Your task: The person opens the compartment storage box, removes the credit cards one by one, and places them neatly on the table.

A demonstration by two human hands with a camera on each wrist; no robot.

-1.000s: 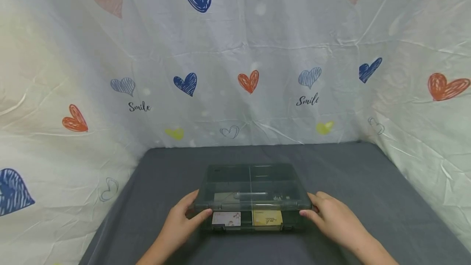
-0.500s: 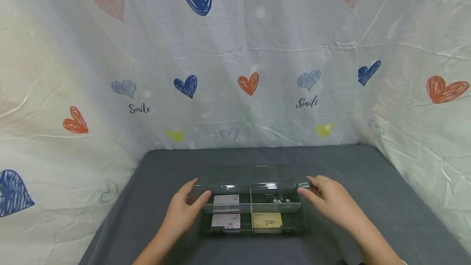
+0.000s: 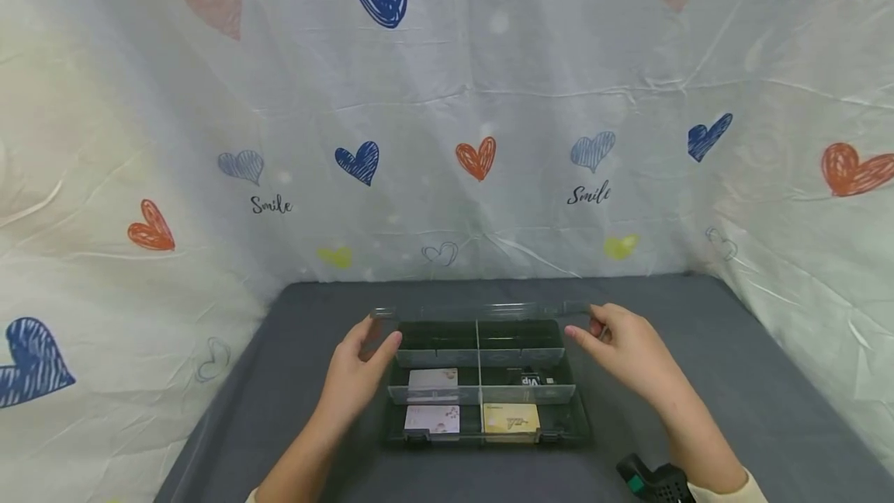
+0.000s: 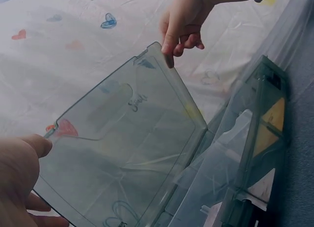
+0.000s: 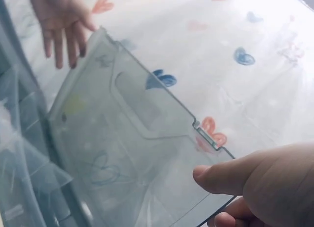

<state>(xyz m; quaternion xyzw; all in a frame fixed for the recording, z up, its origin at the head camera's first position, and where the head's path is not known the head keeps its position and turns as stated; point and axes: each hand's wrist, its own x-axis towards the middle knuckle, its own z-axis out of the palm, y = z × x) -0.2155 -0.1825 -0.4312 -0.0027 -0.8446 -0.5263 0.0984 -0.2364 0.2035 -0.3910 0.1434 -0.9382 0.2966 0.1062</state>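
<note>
A transparent dark-tinted compartment box (image 3: 480, 441) lies on the table with its lid (image 4: 122, 124) raised. My right hand (image 3: 632, 344) pinches the lid's right corner, thumb on one face and curled fingers behind. My left hand (image 3: 356, 367) is at the opposite corner; its thumb touches the lid edge, and in the right wrist view its fingers (image 5: 59, 45) are straight and spread. In the box are a pale flowered card (image 3: 433, 418), a yellow card (image 3: 511, 418), another pale card (image 3: 433, 380) and a black card marked Vip (image 3: 532, 377). The two back compartments show no cards.
Dark grey cloth covers the table (image 3: 321, 332). White curtains printed with hearts (image 3: 477, 157) and "Smile" hang behind it and at both sides. A black device with a green patch (image 3: 653, 480) is at the right wrist.
The lid has swung up and away from lying low over the box to raised, exposing the back compartments. Both hands have risen and moved away from me with it.
</note>
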